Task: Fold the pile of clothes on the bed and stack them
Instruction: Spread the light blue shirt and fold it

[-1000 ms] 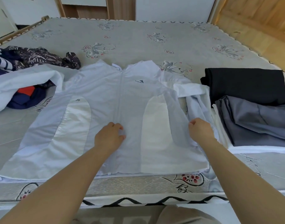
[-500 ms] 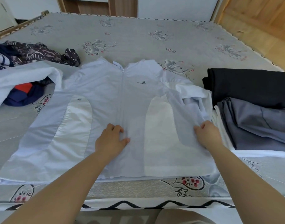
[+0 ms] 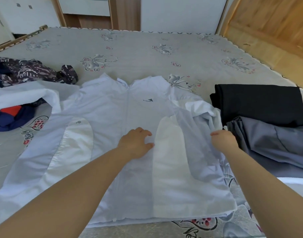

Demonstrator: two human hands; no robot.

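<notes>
Person flattening a pale jacket (image 3: 112, 134) on the bed (image 3: 147, 54).
Jacket lies front up, zipped, near the bed's front edge. Left hand (image 3: 136, 143) rests on the jacket's middle, fingers spread loose. Right hand (image 3: 223, 139) pinches the jacket's right sleeve at its side. Right of the jacket: folded grey garment (image 3: 274, 143) and black garment (image 3: 260, 102) stacked. Left of the jacket: unfolded clothes pile (image 3: 18, 93).
</notes>
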